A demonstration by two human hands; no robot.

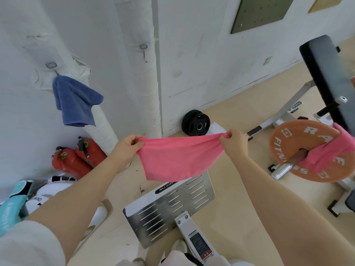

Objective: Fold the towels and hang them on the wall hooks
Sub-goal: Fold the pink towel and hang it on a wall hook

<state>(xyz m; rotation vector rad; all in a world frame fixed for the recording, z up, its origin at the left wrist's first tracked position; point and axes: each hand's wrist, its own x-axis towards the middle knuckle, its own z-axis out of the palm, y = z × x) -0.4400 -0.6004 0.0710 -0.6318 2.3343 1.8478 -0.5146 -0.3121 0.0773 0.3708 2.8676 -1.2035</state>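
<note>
A pink towel hangs stretched between my hands, sagging in the middle. My left hand pinches its left top corner and my right hand pinches its right top corner. A blue towel hangs folded from the left wall hook. A second hook on the padded column to the right is bare. Another pink towel lies draped over the barbell sleeve and orange weight plate at the right.
An orange weight plate on a barbell sits right, by a black bench. A black plate leans on the wall. Two red fire extinguishers lie lower left. A perforated metal footplate stands below my hands.
</note>
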